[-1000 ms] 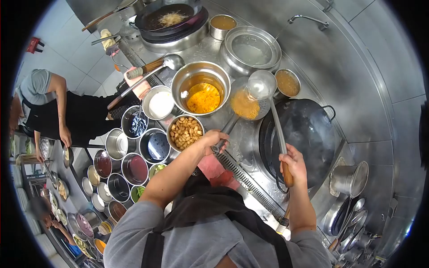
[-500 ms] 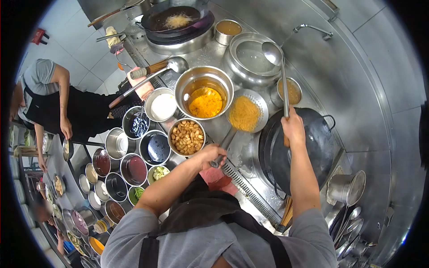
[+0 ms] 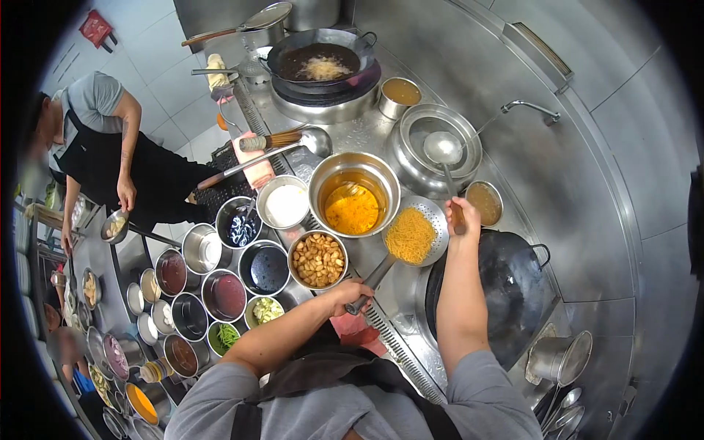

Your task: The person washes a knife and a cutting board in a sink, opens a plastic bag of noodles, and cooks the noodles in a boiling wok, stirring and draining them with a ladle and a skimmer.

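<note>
My left hand [image 3: 350, 295] is closed around the handle of a perforated skimmer [image 3: 438, 224], which bears a heap of golden thread-like shreds [image 3: 409, 236]. My right hand [image 3: 465, 218] grips the wooden handle of a metal ladle [image 3: 442, 148]. The ladle's bowl is in or just above the water of a large metal pot [image 3: 473, 158]; I cannot tell whether it touches. Beside the skimmer stands a steel pot [image 3: 317, 189] with orange-yellow contents in liquid. A dark wok [image 3: 506, 293] lies partly behind my right forearm.
A wok of dark oil [image 3: 293, 62] holds pale frothing food at the back. A running tap [image 3: 533, 110] is on the right wall. Left stand several containers, including one of brown chunks [image 3: 319, 260] and one of white powder [image 3: 284, 205]. A co-worker [image 3: 110, 154] holds a small bowl [image 3: 115, 226].
My right hand has moved the ladle away from the wok, bringing its bowl down to the water pot. The skimmer stays in my left hand. The camera view has shifted.
</note>
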Action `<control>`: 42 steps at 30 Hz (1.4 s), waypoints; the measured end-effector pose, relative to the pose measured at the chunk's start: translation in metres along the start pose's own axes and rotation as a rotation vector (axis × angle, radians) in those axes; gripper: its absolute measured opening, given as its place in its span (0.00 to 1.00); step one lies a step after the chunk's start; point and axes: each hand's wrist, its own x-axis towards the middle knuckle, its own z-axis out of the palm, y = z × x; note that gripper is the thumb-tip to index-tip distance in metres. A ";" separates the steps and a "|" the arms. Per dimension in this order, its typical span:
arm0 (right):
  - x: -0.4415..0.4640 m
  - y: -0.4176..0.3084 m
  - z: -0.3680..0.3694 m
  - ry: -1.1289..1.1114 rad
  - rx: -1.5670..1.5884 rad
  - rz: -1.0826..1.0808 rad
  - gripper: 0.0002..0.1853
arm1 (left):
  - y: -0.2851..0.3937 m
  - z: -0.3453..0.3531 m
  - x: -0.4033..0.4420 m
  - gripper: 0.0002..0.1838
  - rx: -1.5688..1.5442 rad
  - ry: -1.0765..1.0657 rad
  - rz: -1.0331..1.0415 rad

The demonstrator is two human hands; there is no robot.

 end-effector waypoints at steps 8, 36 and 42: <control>-0.117 0.001 -0.042 -0.135 0.070 -0.109 0.10 | 0.005 -0.005 0.019 0.04 -0.026 -0.072 -0.036; -0.394 0.132 -0.193 0.046 -1.189 -0.609 0.34 | -0.108 0.035 -0.106 0.11 -0.085 -0.027 0.088; -0.391 0.121 -0.188 0.006 -1.157 -0.652 0.32 | -0.132 0.055 -0.161 0.16 -0.057 0.006 0.139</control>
